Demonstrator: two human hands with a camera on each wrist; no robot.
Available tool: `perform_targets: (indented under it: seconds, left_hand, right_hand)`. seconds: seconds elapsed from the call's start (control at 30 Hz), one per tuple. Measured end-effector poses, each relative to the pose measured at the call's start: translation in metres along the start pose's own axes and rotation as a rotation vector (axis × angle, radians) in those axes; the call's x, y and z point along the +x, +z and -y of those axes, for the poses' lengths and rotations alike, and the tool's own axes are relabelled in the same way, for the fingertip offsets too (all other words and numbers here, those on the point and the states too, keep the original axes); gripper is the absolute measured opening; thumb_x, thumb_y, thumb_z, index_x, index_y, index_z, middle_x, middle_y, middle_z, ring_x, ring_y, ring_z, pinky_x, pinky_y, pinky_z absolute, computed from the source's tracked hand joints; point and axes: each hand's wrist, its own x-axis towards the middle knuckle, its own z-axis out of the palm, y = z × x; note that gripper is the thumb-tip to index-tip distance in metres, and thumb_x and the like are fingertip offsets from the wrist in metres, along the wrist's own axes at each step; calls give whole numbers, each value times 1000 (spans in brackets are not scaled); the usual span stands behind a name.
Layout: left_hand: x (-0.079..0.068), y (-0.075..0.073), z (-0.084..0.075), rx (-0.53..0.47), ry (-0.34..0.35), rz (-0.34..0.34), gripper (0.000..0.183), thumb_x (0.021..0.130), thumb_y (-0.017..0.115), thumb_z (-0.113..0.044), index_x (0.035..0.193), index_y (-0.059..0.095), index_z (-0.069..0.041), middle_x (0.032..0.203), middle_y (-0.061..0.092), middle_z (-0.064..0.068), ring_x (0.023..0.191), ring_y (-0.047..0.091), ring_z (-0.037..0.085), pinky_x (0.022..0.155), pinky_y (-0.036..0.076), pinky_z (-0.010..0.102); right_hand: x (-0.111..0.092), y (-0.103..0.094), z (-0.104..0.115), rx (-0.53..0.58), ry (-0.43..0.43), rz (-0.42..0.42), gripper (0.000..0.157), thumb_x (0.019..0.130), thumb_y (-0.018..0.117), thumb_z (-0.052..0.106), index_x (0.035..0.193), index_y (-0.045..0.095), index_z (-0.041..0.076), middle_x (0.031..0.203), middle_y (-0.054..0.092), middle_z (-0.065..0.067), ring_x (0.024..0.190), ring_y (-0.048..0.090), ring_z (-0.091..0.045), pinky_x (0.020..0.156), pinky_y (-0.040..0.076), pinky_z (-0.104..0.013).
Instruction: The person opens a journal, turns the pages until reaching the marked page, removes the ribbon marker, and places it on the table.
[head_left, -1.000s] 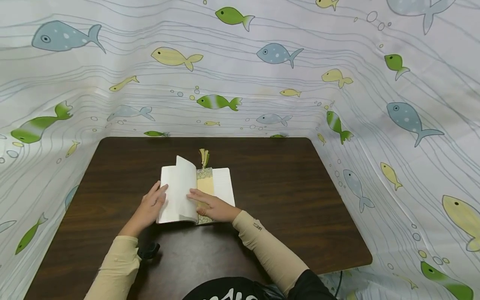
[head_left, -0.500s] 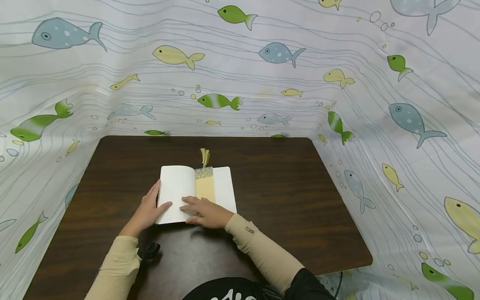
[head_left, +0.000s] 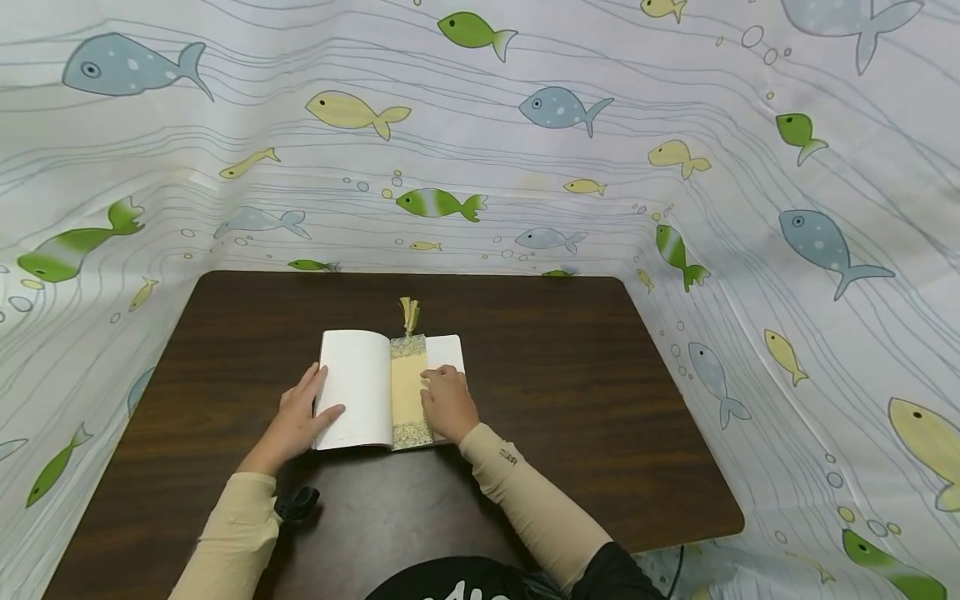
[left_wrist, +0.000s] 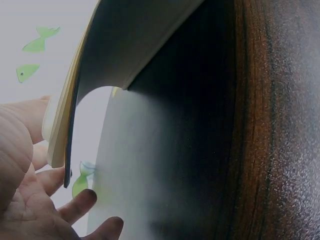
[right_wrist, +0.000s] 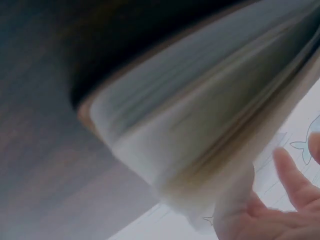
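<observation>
A notebook (head_left: 352, 392) lies open on the dark wooden table, its left page blank white. A pale yellow bookmark (head_left: 408, 390) with patterned ends and a tassel lies along the spine. My left hand (head_left: 296, 417) holds the notebook's left edge, thumb on the page, fingers at the edge and behind the cover (left_wrist: 125, 40). Over the right page, my right hand (head_left: 452, 404) has its fingertips at the bookmark's right edge; whether they pinch it cannot be told. The right wrist view shows blurred page edges (right_wrist: 150, 150) and spread fingers (right_wrist: 292, 180).
The brown table (head_left: 585, 400) extends around the notebook. A small black object (head_left: 297, 503) sits by the left wrist. A white curtain (head_left: 480, 150) printed with fish hangs behind and at both sides.
A lifted page has come down flat on the left side. My right hand first slid down over the left page, then moved right to the bookmark's right edge. The left hand stayed at its edge.
</observation>
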Motion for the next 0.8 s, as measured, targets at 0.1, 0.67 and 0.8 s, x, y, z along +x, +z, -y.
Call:
perform_targets:
  seconds: [0.1,0.67,0.8]
  left_hand:
    - [-1,0,-1,3,-2,-3,83,103,61,-35,159,17,7,164,6,33,140,11,64,103,20,80]
    - [-3,3,-4,19,-8,-10,82,101,63,-33,158,20,8,163,9,35,140,14,63,103,22,79]
    - [-2,2,-3,20,-5,-9,82,102,63,-33,158,20,8,163,9,35,139,14,63,103,22,79]
  right_hand:
    - [1,0,-1,45,64,46,33,104,54,16,134,64,7,132,61,-15,124,54,-35,93,52,-44]
    - [9,8,2,211,13,54,37,98,64,2,135,62,1,111,53,-12,77,50,-13,69,44,-25]
    - [14,8,0,269,32,88,36,97,65,2,133,64,3,99,55,-9,80,48,-14,69,42,-27]
